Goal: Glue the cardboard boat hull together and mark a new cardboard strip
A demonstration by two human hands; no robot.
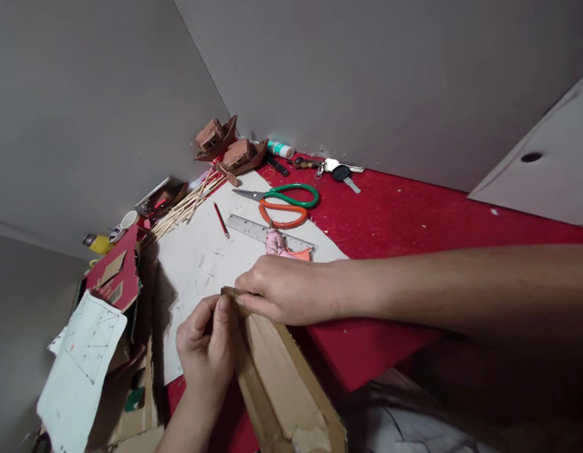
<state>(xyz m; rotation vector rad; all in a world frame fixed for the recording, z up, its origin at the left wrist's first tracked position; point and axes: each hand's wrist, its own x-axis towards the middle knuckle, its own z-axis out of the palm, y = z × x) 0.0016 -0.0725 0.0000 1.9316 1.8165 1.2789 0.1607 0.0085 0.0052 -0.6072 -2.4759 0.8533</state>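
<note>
A long, open cardboard boat hull (282,365) slants up from the bottom edge, its narrow end pointing away from me. My left hand (209,340) pinches that tip between thumb and fingers from the left. Across from it, my right hand (286,286) is closed on the same end, with its fingertips at the edge. Both hands nearly meet at the tip, so part of it is hidden. Just beyond my right hand lies a pink glue gun (275,243), overlapping a clear ruler (247,228). Scissors (296,196) with one green and one orange handle rest behind it.
White paper (192,270) covers part of the red table (376,220). A red pencil (220,220) and thin wooden sticks (178,214) lie there. Brown model boats (239,154) stand by the wall, near keys (341,173). Stacked cardboard (147,371) and a drawn sheet (86,358) occupy the left.
</note>
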